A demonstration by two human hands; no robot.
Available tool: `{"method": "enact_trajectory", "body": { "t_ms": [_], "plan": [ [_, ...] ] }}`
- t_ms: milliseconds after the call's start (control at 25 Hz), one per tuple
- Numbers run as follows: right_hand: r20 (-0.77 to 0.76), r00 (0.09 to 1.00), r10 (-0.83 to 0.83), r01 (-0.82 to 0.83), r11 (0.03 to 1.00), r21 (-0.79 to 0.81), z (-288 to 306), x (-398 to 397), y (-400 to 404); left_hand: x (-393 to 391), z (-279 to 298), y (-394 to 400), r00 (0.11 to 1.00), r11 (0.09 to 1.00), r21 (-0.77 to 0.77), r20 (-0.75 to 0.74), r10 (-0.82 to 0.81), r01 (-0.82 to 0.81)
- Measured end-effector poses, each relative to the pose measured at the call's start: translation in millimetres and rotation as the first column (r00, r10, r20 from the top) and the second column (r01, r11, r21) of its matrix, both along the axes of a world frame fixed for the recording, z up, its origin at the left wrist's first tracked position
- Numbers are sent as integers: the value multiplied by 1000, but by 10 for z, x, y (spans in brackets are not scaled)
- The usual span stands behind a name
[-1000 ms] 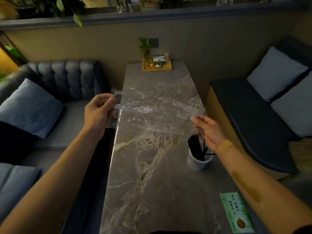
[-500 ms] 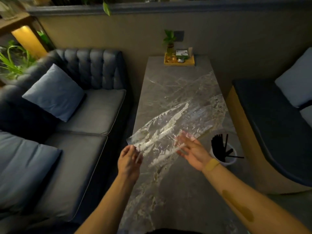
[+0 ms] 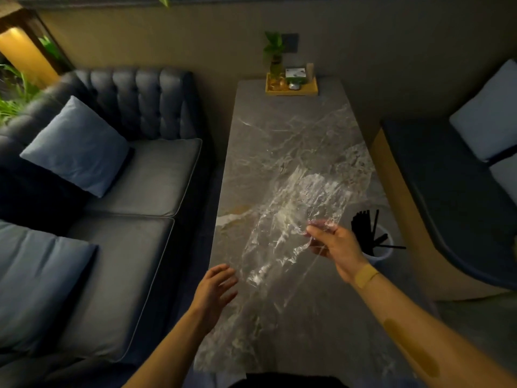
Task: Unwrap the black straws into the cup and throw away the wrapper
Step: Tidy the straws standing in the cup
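One right hand (image 3: 334, 243) pinches clear wrapper (image 3: 291, 217); no writing legible.

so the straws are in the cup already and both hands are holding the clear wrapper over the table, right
Not quite. In the head view only the right hand pinches the clear wrapper; the left hand is open, with its fingers spread just short of the film's near end. The rest holds: the black straws stand in the white cup, and the wrapper hangs over the marble table.
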State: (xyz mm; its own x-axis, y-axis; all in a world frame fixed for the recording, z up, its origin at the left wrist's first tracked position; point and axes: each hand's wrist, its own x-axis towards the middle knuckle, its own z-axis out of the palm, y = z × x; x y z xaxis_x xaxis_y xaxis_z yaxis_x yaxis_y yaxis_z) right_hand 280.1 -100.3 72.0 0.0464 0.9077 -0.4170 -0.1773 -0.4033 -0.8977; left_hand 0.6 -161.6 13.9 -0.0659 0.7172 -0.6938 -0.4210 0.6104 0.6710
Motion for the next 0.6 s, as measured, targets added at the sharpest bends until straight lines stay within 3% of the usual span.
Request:
{"method": "enact_trajectory", "body": {
  "t_ms": [80,160,280,360,600],
  "plan": [
    [77,993,84,-84,996,0,0,46,-34,-35,11,106,973,980,69,-151,-173,185],
    [108,978,176,-173,984,-34,-20,68,-83,7,57,214,886,896,108,-241,-396,430],
    [115,960,254,-242,964,-113,-94,77,-155,158,41,298,777,775,106,-201,-597,623],
    [115,964,241,-222,962,-157,-183,62,-206,237,-56,278,794,787,122,-164,-585,605],
    [103,971,216,-169,924,-343,-572,-57,-497,226,-379,121,932,940,32,-141,-333,341]
  ]
}}
